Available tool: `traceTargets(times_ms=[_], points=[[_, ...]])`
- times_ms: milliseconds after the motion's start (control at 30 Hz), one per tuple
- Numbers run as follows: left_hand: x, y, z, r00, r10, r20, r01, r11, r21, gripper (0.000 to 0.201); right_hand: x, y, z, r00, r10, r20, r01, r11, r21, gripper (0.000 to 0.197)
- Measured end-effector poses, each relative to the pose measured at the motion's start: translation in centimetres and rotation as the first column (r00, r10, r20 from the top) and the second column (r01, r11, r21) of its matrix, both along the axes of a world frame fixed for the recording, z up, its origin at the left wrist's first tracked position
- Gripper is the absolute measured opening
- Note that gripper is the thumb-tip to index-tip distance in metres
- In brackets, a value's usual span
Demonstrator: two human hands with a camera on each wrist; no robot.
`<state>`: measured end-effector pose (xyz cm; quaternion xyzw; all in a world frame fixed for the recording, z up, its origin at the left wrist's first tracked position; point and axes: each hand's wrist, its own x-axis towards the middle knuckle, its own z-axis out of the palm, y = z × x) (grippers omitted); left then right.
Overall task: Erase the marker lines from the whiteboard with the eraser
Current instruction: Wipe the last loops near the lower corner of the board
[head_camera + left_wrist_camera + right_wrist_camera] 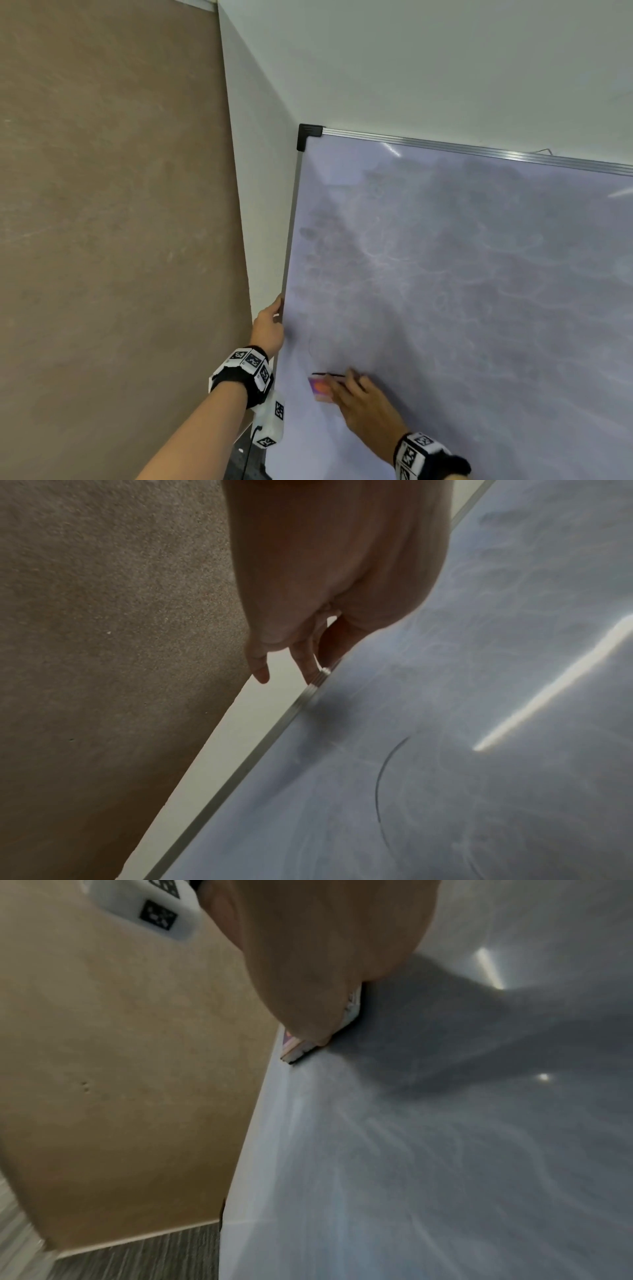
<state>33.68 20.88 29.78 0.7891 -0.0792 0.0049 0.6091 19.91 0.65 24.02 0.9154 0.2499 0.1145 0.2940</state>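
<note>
**Whiteboard, eraser and two hands: items as seen**

Writing and labels: no readable brand or text anywhere. Black-and-white square-pattern markers sit on both wristbands.

Whiteboard: glossy pale panel, smeared grey with swirled wipe traces, in a ridged silver metal frame with a black plastic corner cap. It stands against a white wall.

Marker lines: a short dark horizontal stroke just above the eraser; a thin curved arc shows in the left wrist view, faint in the head view.

Eraser: small block with an orange-pink printed top (print blurred), pale layered body and a dark pad face flat against the board, low near its left edge.

Right hand: fingers curled over the eraser, holding it against the board; the hand covers most of it in the right wrist view.

Left hand: clasps the board's left frame edge, fingers behind it and thumb at the front.

Surroundings: brown, speckled matte wall surface left of the board; grey striped flooring below; a dark cable hanging under the left wrist.
</note>
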Motion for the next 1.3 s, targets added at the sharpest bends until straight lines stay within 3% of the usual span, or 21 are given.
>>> traceTargets(times_ms=[67, 233, 333, 533, 633, 767, 933, 1000, 1067, 1167, 1300], points=[[0.0, 0.1, 0.0, 1.0, -0.023, 0.015, 0.023, 1.0, 0.01, 0.077, 0.0, -0.3, 0.6, 0.999, 0.047, -0.013, -0.047, 0.999, -0.004, 0.034], [0.5, 0.3, -1.0, 1.0, -0.021, 0.006, 0.021, 1.0, 0.021, 0.079, 2.9, 1.6, 5.3, 0.997, -0.018, 0.078, 0.008, 0.992, 0.126, 0.058], [0.4, 0.0, -1.2, 1.0, -0.014, 0.008, 0.014, 1.0, 0.016, 0.079, 3.6, 2.6, 6.7, 0.994, -0.027, 0.102, 0.021, 0.998, 0.057, 0.059], [0.1, 0.0, -0.9, 0.999, 0.0, -0.042, 0.003, 0.998, 0.064, 0.077, 2.4, 1.9, 0.5, 0.998, -0.044, -0.044, 0.041, 0.998, -0.056, 0.034], [0.4, 0.1, -1.2, 0.999, -0.016, -0.05, 0.02, 0.996, 0.086, 0.075, 1.2, 1.5, -0.9, 0.997, -0.042, -0.057, 0.043, 0.999, 0.022, 0.043], [0.1, -0.3, -1.0, 0.998, 0.013, -0.062, -0.006, 0.993, 0.12, 0.073, 1.8, 0.9, 2.6, 0.997, 0.021, 0.07, -0.028, 0.994, 0.109, 0.033], [-0.1, -0.7, -1.4, 0.995, 0.081, -0.065, -0.067, 0.98, 0.187, 0.074, 1.8, -0.3, 8.3, 0.944, -0.065, 0.324, -0.035, 0.955, 0.294, 0.055], [0.1, -0.7, -1.8, 0.993, 0.095, -0.064, -0.081, 0.976, 0.201, 0.075, 0.8, -1.6, 8.2, 0.929, -0.107, 0.354, -0.018, 0.943, 0.332, 0.06], [0.0, -1.0, -2.0, 0.992, 0.11, -0.062, -0.095, 0.974, 0.206, 0.077, -1.0, -3.1, 6.3, 0.952, -0.102, 0.288, 0.015, 0.957, 0.289, 0.06], [-0.1, -1.2, -1.9, 0.995, 0.089, -0.041, -0.076, 0.965, 0.25, 0.08, -4.3, -5.6, 1.3, 0.989, -0.054, 0.137, 0.041, 0.995, 0.096, 0.049], [-1.4, -1.4, -1.1, 0.996, 0.076, -0.049, -0.062, 0.965, 0.254, 0.089, -8.1, -7.3, -2.2, 0.994, -0.106, -0.025, 0.105, 0.994, -0.044, 0.039]])
